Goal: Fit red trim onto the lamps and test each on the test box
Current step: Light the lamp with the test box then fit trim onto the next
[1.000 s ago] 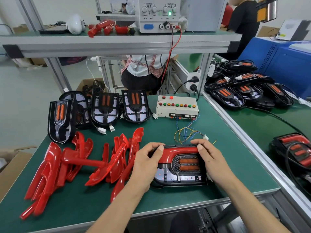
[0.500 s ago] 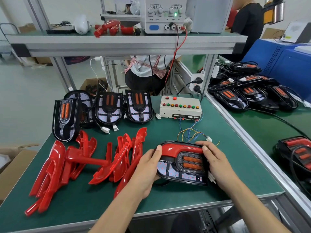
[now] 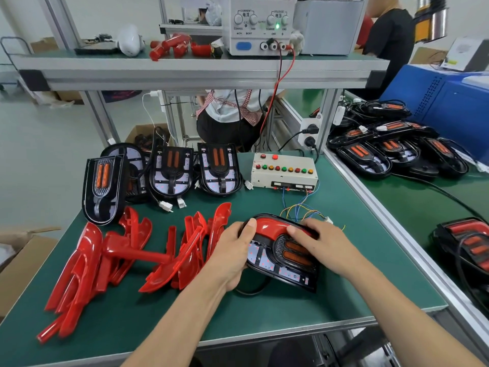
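Observation:
A black lamp (image 3: 284, 263) with two orange lenses is tilted up off the green bench, a red trim (image 3: 270, 227) seated along its top edge. My left hand (image 3: 234, 254) grips its left end, thumb on the trim. My right hand (image 3: 324, 243) holds the right side with fingers over the trim. Loose red trims (image 3: 116, 256) lie heaped to the left. Several untrimmed lamps (image 3: 169, 172) stand at the back left. The beige test box (image 3: 284, 172) with coloured buttons sits behind, its coloured wires (image 3: 301, 209) trailing toward the lamp.
More lamps (image 3: 391, 153) are piled on the neighbouring bench at right, and one trimmed lamp (image 3: 468, 241) lies at the far right. A power supply (image 3: 260, 25) stands on the upper shelf. Another person stands behind the bench. A cardboard box (image 3: 18, 258) sits at left.
The lamp has been lifted and tilted up off the bench between both hands, and my right fingers have slid further left over the red trim.

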The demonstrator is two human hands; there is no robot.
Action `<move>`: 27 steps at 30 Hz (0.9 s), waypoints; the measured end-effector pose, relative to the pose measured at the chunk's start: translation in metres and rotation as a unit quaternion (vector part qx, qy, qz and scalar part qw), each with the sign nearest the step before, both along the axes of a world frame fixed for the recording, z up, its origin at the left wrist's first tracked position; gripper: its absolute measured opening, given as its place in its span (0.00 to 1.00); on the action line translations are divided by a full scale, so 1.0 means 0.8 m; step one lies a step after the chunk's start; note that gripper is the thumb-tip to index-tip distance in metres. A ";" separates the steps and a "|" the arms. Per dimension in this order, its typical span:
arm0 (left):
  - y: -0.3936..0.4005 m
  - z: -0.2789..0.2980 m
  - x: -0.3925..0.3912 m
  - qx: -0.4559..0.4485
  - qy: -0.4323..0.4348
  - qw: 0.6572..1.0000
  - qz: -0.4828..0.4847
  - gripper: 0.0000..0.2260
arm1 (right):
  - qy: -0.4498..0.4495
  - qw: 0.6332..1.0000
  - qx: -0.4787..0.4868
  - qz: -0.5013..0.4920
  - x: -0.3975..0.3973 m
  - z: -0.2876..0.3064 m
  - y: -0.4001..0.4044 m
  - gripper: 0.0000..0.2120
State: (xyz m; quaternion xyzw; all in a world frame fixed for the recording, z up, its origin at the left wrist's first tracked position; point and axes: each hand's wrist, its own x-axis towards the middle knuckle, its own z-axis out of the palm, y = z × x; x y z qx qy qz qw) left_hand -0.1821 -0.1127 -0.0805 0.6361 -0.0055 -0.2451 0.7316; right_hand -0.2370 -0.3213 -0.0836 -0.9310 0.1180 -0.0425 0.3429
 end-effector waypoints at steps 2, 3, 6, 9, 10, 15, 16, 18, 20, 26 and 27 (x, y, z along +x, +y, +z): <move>-0.002 0.003 0.002 0.014 -0.010 1.000 -0.005 0.15 | -0.010 0.998 -0.062 0.006 0.006 0.004 0.006 0.27; -0.003 0.005 0.003 0.021 -0.014 1.000 -0.006 0.15 | -0.023 0.998 -0.065 0.016 0.009 0.007 0.009 0.27; -0.004 0.008 0.005 0.036 -0.033 0.999 -0.012 0.15 | -0.054 0.996 -0.005 0.064 0.019 0.020 0.024 0.29; -0.004 0.009 0.005 0.040 -0.040 0.998 -0.022 0.15 | -0.032 0.994 -0.004 0.102 0.035 0.028 0.033 0.25; -0.003 0.010 0.006 0.041 -0.039 0.998 -0.025 0.15 | -0.020 0.994 -0.008 0.108 0.039 0.031 0.033 0.26; 0.000 0.009 0.010 0.052 -0.043 0.997 -0.029 0.15 | -0.007 0.990 0.027 0.139 0.048 0.031 0.033 0.20; 0.000 0.009 0.011 0.054 -0.044 0.997 -0.029 0.14 | -0.011 0.990 0.031 0.140 0.049 0.030 0.033 0.19; 0.001 0.009 0.010 0.052 -0.041 0.997 -0.032 0.14 | -0.010 0.989 0.035 0.143 0.050 0.030 0.033 0.17; 0.002 0.009 0.010 0.047 -0.037 0.998 -0.035 0.14 | -0.009 0.989 0.036 0.144 0.051 0.030 0.033 0.17; 0.006 0.016 0.007 -0.030 0.048 0.997 -0.057 0.18 | 0.003 0.991 0.038 0.127 0.049 0.029 0.030 0.21; 0.007 0.016 0.009 -0.034 0.051 0.996 -0.068 0.19 | 0.013 0.990 0.051 0.133 0.048 0.029 0.028 0.24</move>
